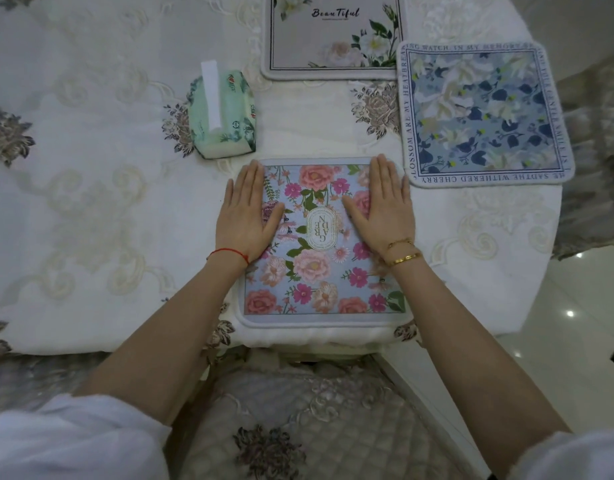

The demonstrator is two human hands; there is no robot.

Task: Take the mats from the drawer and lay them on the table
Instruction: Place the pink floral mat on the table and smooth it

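Three mats lie on the table. A pale blue mat with pink flowers (319, 271) sits at the near edge. My left hand (248, 213) lies flat on its left side, fingers straight and together. My right hand (385, 206) lies flat on its right side the same way. Neither hand holds anything. A blue and white floral mat with a lettered border (478, 112) lies to the right, further back. A grey mat with white flowers and the word "Beautiful" (333, 36) lies at the far middle, partly cut off by the frame. No drawer is in view.
A green tissue pack (222, 114) stands left of the grey mat, just beyond my left hand. The table wears a white embroidered cloth (90, 185). A quilted chair seat (298, 427) is under the near edge. Glossy white floor (558, 341) lies to the right.
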